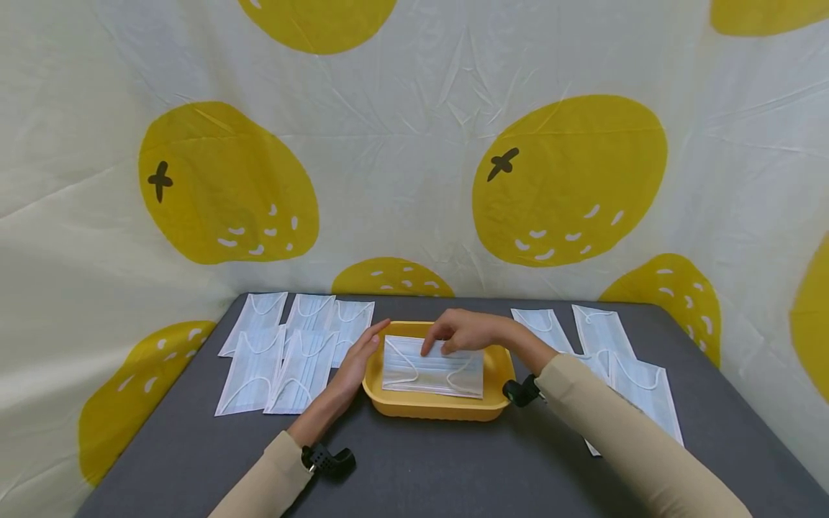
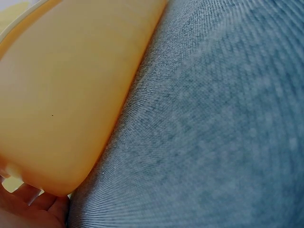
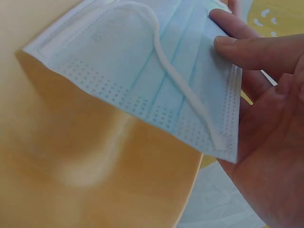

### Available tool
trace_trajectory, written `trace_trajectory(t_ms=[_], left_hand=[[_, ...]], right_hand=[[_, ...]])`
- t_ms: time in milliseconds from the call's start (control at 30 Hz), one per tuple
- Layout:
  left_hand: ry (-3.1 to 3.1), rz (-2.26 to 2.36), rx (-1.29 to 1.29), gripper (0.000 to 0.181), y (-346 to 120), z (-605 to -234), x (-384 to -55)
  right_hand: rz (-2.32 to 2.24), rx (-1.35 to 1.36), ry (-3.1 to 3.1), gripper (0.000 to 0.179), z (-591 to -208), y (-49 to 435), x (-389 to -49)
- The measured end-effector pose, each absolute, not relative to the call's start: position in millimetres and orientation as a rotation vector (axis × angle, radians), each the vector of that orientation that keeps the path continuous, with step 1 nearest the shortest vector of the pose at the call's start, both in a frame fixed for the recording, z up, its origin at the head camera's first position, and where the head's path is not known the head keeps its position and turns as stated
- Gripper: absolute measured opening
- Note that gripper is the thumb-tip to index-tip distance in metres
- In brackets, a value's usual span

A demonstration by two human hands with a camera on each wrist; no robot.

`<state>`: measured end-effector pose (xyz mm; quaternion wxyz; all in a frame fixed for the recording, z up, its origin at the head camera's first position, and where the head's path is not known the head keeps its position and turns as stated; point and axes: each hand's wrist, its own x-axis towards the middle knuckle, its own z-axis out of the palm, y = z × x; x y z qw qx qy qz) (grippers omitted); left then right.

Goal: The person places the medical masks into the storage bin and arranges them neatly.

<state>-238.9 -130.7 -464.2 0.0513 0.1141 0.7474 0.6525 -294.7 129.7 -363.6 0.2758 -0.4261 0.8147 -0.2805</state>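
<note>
A blue pleated face mask (image 1: 430, 370) with white ear loops lies across the inside of a yellow basin (image 1: 440, 411). My right hand (image 1: 463, 332) bends over the basin's far side, holding the mask near its far edge. In the right wrist view, the thumb (image 3: 227, 42) and index fingertip lie on the mask's face, while other fingers pass behind its edge. My left hand (image 1: 352, 360) rests along the basin's left side with its fingers fairly straight. The left wrist view shows only part of those fingers (image 2: 33, 204), beside the basin wall.
Several face masks (image 1: 252, 370) lie in overlapping rows on the left of the dark table (image 1: 414, 467). More masks (image 1: 648, 388) lie on the right, partly hidden by my right sleeve. Behind the table hangs a white cloth (image 1: 401, 144) with yellow fruit prints.
</note>
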Motion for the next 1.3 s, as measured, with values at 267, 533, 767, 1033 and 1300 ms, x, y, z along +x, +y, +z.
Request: trace_trajectory(t_ms=[267,533,767,1033,1300], left_hand=[[2.253,1.985,0.338,0.049,-131.9,-464.3,-240.5],[2.251,1.987,0.323,0.049,-131.7,-465.0,-241.2],[2.263,1.985,0.330,0.049,-131.7,-464.9,-240.8],[2.279,1.976,0.345,0.049,-131.9,-462.6,-239.4],[2.266,1.988,0.341,0.049,-132.8,-464.1,-239.9]], right_hand=[[-0.658,-1.108,2.193,0.043,-365.2,125.3,-299.8],[-0.575,-1.082,2.258,0.054,-367.9,123.1,-304.1],[-0.516,-1.046,2.301,0.054,-370.0,121.8,-306.0],[-0.526,-1.004,2.329,0.041,-367.2,120.0,-304.8],[-0.549,-0.952,2.344,0.036,-371.6,119.7,-305.2]])
